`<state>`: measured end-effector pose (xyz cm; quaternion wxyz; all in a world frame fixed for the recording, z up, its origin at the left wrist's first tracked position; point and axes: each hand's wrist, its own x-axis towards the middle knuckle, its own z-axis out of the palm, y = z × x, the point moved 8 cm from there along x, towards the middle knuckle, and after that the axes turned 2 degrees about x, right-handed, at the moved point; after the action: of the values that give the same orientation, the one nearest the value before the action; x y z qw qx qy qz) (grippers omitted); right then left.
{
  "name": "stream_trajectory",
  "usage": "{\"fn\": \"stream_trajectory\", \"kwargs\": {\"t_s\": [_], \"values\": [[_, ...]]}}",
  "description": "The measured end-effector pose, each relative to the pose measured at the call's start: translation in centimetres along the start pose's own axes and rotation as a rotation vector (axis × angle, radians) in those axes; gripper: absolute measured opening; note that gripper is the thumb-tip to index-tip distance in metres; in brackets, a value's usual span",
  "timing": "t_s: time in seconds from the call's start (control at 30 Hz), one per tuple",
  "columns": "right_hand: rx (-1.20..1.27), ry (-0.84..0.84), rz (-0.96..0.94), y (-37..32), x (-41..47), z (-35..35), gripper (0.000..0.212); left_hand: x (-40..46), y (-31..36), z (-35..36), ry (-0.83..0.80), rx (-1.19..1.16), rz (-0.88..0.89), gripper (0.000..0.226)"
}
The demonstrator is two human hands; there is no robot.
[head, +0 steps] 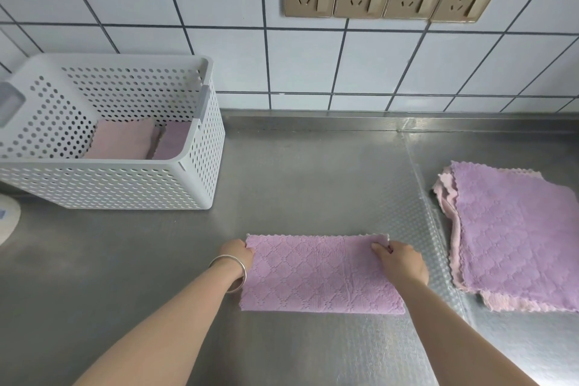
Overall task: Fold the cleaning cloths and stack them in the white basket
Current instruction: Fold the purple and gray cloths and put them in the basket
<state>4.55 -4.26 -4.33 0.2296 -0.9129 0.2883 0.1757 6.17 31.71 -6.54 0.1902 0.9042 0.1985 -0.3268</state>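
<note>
With the lilac cloth (pixel 319 274) lying half-folded on the bench (pixel 125 260), the left hand (pixel 238 252) and right hand (pixel 399 258) each pinch a far corner, so the next fold likely needs one end brought across before the white basket (pixel 194 166)

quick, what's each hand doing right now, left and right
Left hand: pinches the far left corner of the purple cloth.
Right hand: pinches the cloth's far right corner.
</note>
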Motion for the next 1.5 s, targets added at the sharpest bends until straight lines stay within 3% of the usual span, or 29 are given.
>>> {"fn": "stream_trajectory", "kwargs": {"t_s": [0.43, 0.73, 0.9, 1.1, 1.5], "values": [[-0.004, 0.007, 0.009, -0.4, -0.4, -0.1, 0.04, -0.2, 0.0, -0.1, -0.002, -0.049, -0.028, 0.027], [0.121, 0.061, 0.068, 0.9, -1.4, -0.1, 0.033, -1.6, -0.9, -0.1, 0.224, -0.385, 0.028, 0.009], [0.152, 0.064, 0.095, 1.4, -1.1, 0.1, 0.033, -2.4, -1.5, 0.3, 0.277, -0.537, 0.03, 0.019], [0.138, 0.06, 0.097, 1.6, -0.9, 0.2, 0.028, -3.1, -1.1, 0.2, 0.289, -0.439, 0.088, 0.013], [0.201, 0.094, 0.06, 1.3, -1.4, 0.0, 0.025, -2.5, -0.8, 1.1, 0.228, -0.424, 0.263, 0.031]]}}
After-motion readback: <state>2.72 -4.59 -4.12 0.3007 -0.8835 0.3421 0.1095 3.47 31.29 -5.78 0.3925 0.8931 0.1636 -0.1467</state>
